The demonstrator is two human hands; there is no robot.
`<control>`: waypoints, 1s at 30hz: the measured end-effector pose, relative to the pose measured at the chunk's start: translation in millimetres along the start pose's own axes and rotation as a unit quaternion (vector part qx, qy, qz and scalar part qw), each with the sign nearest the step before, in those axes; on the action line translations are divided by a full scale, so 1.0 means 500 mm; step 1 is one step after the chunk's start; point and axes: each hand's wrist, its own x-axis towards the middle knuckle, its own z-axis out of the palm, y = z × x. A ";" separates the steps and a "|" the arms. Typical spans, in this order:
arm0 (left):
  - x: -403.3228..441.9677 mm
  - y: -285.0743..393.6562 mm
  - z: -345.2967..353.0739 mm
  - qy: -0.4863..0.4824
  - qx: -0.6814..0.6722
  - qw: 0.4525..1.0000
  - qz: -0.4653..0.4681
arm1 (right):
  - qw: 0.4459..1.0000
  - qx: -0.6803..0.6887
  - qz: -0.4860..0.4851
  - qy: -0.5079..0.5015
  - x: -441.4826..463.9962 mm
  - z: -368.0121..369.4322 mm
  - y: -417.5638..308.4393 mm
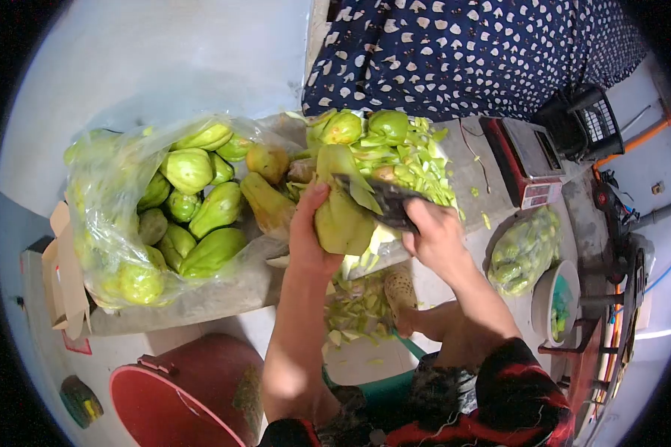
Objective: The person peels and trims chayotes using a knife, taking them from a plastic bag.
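Observation:
My left hand [312, 232] is wrapped round a large pale-green chayote [344, 212], much of its surface peeled. A dark, broad-bladed knife [384, 201] is in my closed right hand [432, 232], its blade lying against the chayote's upper side. A strip of peel [364, 195] stands out from the fruit at the blade. Behind my hands, green peelings [421, 160] are heaped on the stone ledge with whole chayotes [342, 127]. To the left, an open clear plastic bag [97, 223] holds several more chayotes.
A red bucket [179, 395] stands on the floor at lower left. Peelings [350, 309] lie below the ledge near my foot. At right are a weighing scale [525, 160], a filled plastic bag [525, 249] and a white tub [544, 302]. A patterned curtain [455, 56] hangs behind.

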 end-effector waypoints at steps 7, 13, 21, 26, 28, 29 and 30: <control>-0.005 0.000 0.007 -0.021 0.022 0.999 -0.024 | 0.999 -0.025 0.043 -0.006 0.012 0.020 0.026; 0.007 -0.014 -0.016 -0.017 -0.012 1.000 -0.017 | 0.991 -0.036 0.126 -0.024 0.014 0.029 0.042; 0.005 0.016 -0.005 -0.006 -0.076 0.997 -0.015 | 0.989 0.042 0.120 0.070 -0.011 0.034 0.029; 0.001 0.019 -0.002 0.009 -0.106 0.994 -0.010 | 0.998 0.034 0.009 0.061 -0.011 0.017 0.010; 0.008 0.016 -0.021 -0.005 -0.063 0.997 -0.037 | 0.999 0.018 -0.033 0.036 -0.006 0.016 0.008; 0.005 0.014 -0.026 -0.002 -0.063 0.997 -0.038 | 0.998 -0.018 0.057 0.005 0.002 0.020 0.001; 0.002 0.014 -0.027 -0.012 -0.033 0.998 -0.058 | 0.998 -0.018 0.058 0.006 0.000 0.027 0.009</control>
